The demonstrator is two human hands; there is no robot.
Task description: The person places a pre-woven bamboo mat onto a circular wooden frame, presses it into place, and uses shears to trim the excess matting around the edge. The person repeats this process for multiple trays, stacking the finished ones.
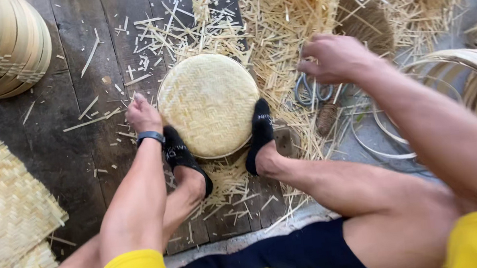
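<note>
- Head view: a round woven bamboo tray (209, 105) lies on the dark wooden floor (73, 148), clamped between two black-socked feet (261, 132).
- Left hand (143, 115) rests at its left rim, fingers curled, grasping nothing visible.
- Right hand (332, 58) hovers loosely curled over scissors (310, 90), amid bamboo slivers (291, 14).
- Woven mats (3, 200) lie along the floor's left edge.

Left of our left hand (143, 115), dark floorboards (72, 137) lie mostly open. Beside our right hand (332, 58), scissors (310, 90), straw scraps (291, 14) and bamboo hoops (476, 84) crowd the way; the woven tray (209, 105) sits between both hands.
</note>
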